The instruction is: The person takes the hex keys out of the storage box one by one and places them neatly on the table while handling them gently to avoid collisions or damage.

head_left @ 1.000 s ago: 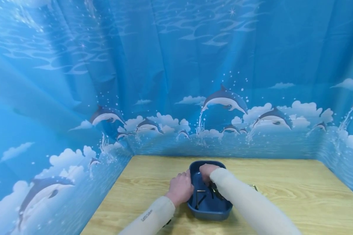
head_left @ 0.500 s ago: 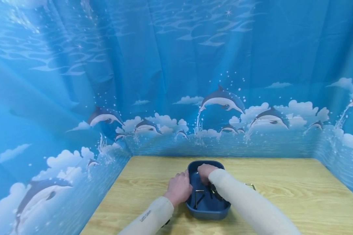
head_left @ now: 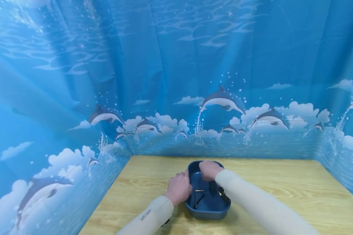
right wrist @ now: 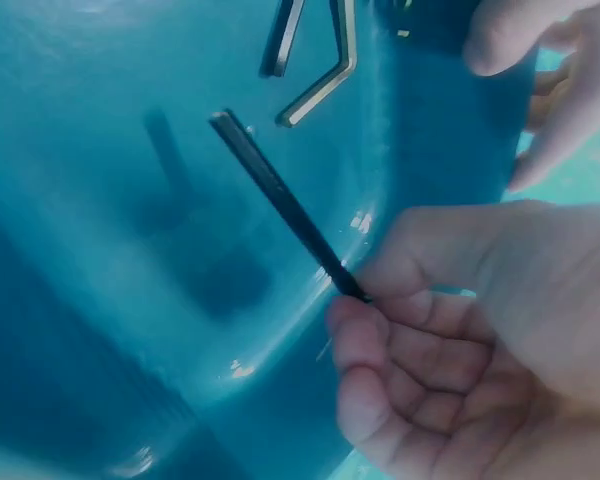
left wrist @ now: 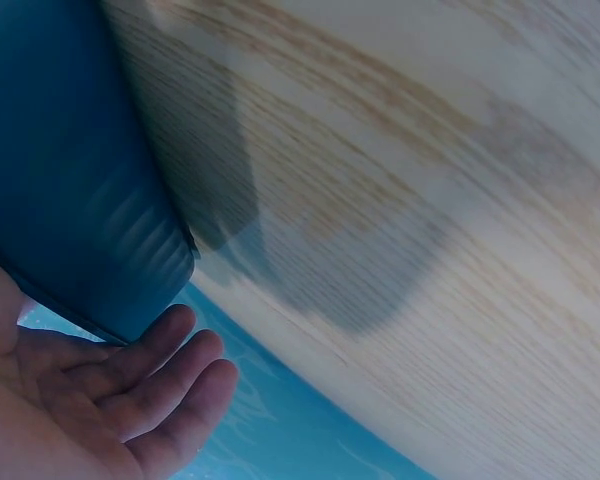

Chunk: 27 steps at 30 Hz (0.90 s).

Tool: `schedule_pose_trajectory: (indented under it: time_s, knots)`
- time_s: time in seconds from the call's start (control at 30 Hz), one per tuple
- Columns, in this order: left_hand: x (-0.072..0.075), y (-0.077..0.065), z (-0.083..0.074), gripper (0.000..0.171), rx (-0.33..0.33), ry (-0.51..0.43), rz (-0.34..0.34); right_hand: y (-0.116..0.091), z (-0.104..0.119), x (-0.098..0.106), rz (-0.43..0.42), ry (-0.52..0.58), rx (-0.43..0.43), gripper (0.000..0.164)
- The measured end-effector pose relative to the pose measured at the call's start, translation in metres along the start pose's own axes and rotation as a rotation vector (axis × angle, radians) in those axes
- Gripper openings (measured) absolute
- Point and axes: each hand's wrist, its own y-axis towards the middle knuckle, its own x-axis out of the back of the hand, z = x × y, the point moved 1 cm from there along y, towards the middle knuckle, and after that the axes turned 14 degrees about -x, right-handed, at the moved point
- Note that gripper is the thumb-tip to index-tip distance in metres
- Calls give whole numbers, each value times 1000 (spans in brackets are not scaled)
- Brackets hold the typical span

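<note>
A deep blue plastic basin (head_left: 209, 213) stands on the wooden table. My left hand (head_left: 178, 187) holds its left rim, thumb over the inner side; in the left wrist view the other fingers (left wrist: 185, 400) lie outside the wall. My right hand (head_left: 210, 170) is over the far part of the basin. Between thumb and fingertips it pinches a dark hex key (right wrist: 280, 195), whose straight shaft points out over the basin floor; the pinched end is hidden. A brass-coloured hex key (right wrist: 348, 60) and a darker one (right wrist: 283, 40) lie in the basin.
The light wooden table (head_left: 282, 195) surrounds the basin on every side. A blue dolphin-print curtain (head_left: 176, 81) hangs along its back and sides. A small black device (head_left: 223, 194) sits at my right wrist, over the basin's right rim.
My right hand has risen slightly and its forearm has swung to the right. The brass-coloured piece seen on the table beyond that sleeve is now out of sight. My left hand stays on the rim.
</note>
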Motion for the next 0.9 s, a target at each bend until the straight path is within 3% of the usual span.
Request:
schedule_pose_trajectory:
  time_s: [0.23, 0.6, 0.9]
  knots:
    - [1, -1, -1, 54, 10, -3, 5, -10, -10, 6, -83, 41, 7, 6]
    - [3, -3, -1, 51, -10, 7, -45, -38, -42, 14, -227, 223, 49, 36]
    - [2, -2, 0, 52, -21, 13, -53, -64, -71, 25, -345, 232, 51, 22]
